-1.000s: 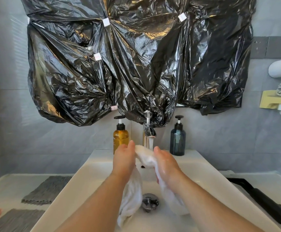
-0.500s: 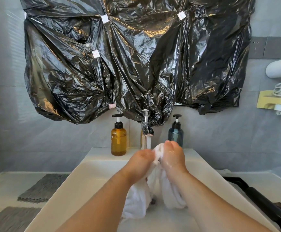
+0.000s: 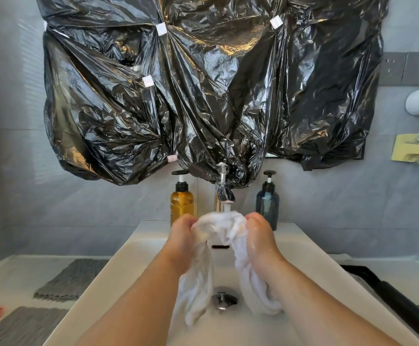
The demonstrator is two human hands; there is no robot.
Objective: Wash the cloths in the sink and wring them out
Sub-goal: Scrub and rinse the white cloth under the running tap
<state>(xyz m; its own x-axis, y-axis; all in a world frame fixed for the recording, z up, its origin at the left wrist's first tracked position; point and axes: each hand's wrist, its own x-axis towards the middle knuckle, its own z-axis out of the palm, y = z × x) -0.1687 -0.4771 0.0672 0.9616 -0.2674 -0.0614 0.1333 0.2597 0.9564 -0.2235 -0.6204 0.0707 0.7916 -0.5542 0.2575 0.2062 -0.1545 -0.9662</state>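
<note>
Spreading apart since half a second ago: left hand [image 3: 182, 237] at 9 o'clock, right hand [image 3: 262, 237] at 3 o'clock, each clenched on the white cloth [image 3: 222, 223], stretched under the tap [image 3: 224, 196], ends dangling into the sink [image 3: 133, 265] toward 6 o'clock.

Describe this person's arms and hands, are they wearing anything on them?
The left forearm and right forearm are bare as far as the view shows: no sleeves, watch or bracelet. The left hand and right hand are ungloved, the right glistening wet. Fingers mostly hidden; rings uncertain.
</note>
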